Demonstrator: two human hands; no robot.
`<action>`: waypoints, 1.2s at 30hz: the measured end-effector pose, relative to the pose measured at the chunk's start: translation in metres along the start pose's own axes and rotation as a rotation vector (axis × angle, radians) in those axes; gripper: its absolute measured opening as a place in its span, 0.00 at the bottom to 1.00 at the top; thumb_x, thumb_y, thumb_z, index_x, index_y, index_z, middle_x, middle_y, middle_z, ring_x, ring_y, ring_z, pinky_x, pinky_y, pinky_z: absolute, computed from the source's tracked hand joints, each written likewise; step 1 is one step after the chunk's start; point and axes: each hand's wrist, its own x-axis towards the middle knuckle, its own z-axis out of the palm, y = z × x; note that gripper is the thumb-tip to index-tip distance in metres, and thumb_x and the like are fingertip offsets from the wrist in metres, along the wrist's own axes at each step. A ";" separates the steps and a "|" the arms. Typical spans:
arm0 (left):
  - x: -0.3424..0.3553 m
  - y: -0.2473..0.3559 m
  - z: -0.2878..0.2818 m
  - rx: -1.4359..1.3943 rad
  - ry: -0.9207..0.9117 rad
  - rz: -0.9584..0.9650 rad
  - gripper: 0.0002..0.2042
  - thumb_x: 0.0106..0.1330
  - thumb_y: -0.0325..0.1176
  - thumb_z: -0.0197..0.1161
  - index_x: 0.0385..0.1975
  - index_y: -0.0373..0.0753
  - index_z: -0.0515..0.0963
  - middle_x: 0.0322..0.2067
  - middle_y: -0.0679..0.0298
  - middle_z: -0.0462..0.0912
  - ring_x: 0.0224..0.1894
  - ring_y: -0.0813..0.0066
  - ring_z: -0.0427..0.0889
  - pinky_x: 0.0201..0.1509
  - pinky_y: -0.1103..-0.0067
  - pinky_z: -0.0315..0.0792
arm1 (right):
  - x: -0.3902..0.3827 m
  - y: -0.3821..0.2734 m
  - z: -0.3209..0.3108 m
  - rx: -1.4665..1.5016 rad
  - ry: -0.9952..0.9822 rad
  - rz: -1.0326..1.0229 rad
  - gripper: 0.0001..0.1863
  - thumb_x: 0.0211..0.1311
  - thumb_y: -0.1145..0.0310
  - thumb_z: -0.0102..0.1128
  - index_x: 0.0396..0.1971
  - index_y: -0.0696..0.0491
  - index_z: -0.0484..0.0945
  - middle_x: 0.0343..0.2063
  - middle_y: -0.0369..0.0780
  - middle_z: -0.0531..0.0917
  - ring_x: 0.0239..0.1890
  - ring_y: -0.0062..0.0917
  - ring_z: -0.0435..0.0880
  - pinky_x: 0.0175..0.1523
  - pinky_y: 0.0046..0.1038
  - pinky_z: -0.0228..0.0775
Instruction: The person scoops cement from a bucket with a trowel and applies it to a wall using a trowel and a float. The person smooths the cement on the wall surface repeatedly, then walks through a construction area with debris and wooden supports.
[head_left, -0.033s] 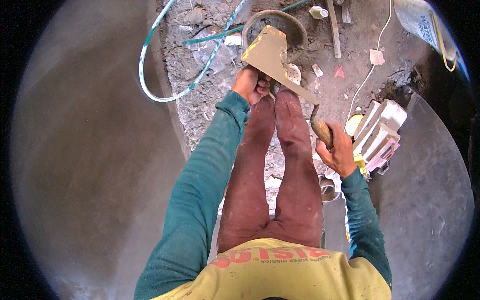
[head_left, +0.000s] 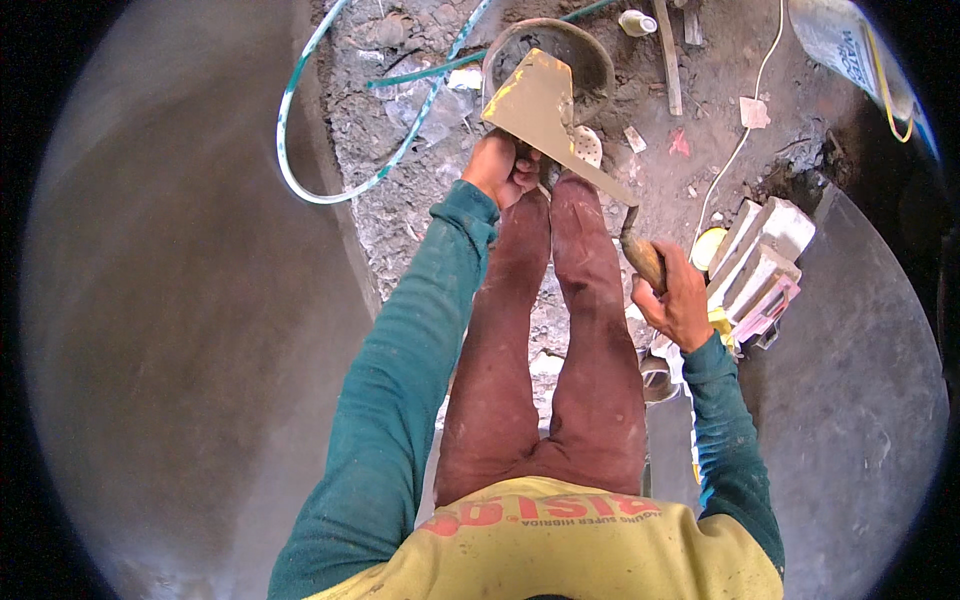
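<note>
In front of the legs (head_left: 590, 350), clasped a trowel (head_left: 602, 181) by its wooden handle (head_left: 647, 264) in the right hand (head_left: 682, 300); clenched the left hand (head_left: 500, 170) under a mortar-smeared board (head_left: 540, 92); judged both likely stiff, light, slick where coated, best gripped clear of mortar.

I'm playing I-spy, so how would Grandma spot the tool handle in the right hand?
Find the dark red trousers, then the right hand beside them. The handle pokes out of its grip. It's brown and rounded, unlike the pale, straight-edged blocks nearby.
</note>
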 end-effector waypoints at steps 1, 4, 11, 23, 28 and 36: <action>-0.002 0.001 0.002 0.018 0.025 0.006 0.09 0.77 0.33 0.42 0.39 0.40 0.72 0.26 0.62 0.73 0.18 0.82 0.62 0.18 0.82 0.56 | 0.002 0.004 0.001 0.018 0.000 -0.006 0.30 0.59 0.64 0.67 0.60 0.57 0.71 0.46 0.54 0.82 0.44 0.54 0.84 0.46 0.44 0.78; -0.001 0.002 -0.001 0.017 0.013 0.021 0.09 0.75 0.30 0.42 0.38 0.39 0.72 0.25 0.63 0.71 0.18 0.82 0.61 0.18 0.83 0.55 | 0.013 0.013 0.002 0.054 -0.028 -0.034 0.29 0.62 0.61 0.67 0.60 0.57 0.73 0.46 0.54 0.82 0.45 0.54 0.84 0.47 0.44 0.78; -0.008 0.008 -0.003 0.176 -0.040 0.026 0.09 0.75 0.30 0.42 0.39 0.39 0.73 0.25 0.64 0.70 0.18 0.82 0.61 0.17 0.82 0.54 | 0.075 0.088 0.053 0.080 0.053 -0.071 0.29 0.66 0.58 0.67 0.63 0.55 0.72 0.51 0.55 0.82 0.50 0.55 0.83 0.52 0.46 0.77; -0.004 0.005 -0.049 -0.029 -0.137 0.002 0.11 0.65 0.20 0.52 0.46 0.38 0.73 0.27 0.68 0.71 0.18 0.83 0.62 0.17 0.84 0.55 | 0.223 0.127 0.124 0.045 0.138 0.108 0.27 0.66 0.44 0.63 0.49 0.53 0.79 0.38 0.56 0.86 0.44 0.57 0.85 0.47 0.51 0.75; 0.005 0.009 -0.048 -0.130 -0.128 -0.077 0.10 0.66 0.20 0.53 0.45 0.39 0.72 0.26 0.68 0.71 0.17 0.83 0.62 0.16 0.84 0.54 | 0.186 0.105 0.104 0.126 0.165 0.061 0.25 0.67 0.49 0.65 0.51 0.55 0.78 0.40 0.55 0.86 0.44 0.56 0.85 0.47 0.48 0.76; 0.026 0.010 -0.045 -0.083 -0.160 -0.124 0.10 0.79 0.38 0.45 0.42 0.43 0.73 0.25 0.67 0.70 0.17 0.86 0.61 0.15 0.86 0.54 | 0.088 0.059 0.052 0.778 -0.136 0.292 0.25 0.71 0.52 0.62 0.55 0.58 0.77 0.35 0.42 0.85 0.32 0.31 0.86 0.36 0.31 0.77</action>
